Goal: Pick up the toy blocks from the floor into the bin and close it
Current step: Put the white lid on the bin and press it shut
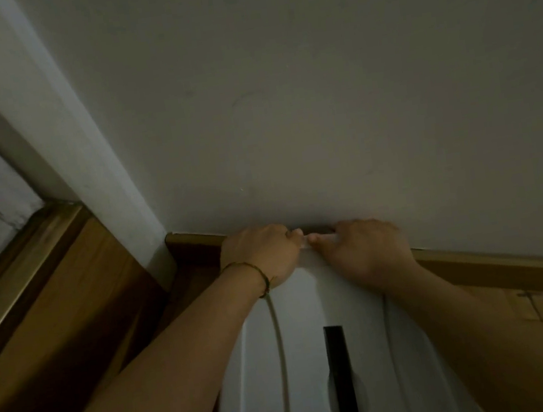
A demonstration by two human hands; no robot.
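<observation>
Dim light. White bin lid (300, 357) lies by wall (317, 96), near end cut off. Left hand (262, 255) and right hand (362, 249) grip its far edge; fingertips hidden.

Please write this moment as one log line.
left hand: grips lid far edge | right hand: grips same edge | blocks: none visible

Left grip (262, 255) and right grip (367, 250), both curled over the white lid (310, 304) edge beside the wall (317, 96)
</observation>
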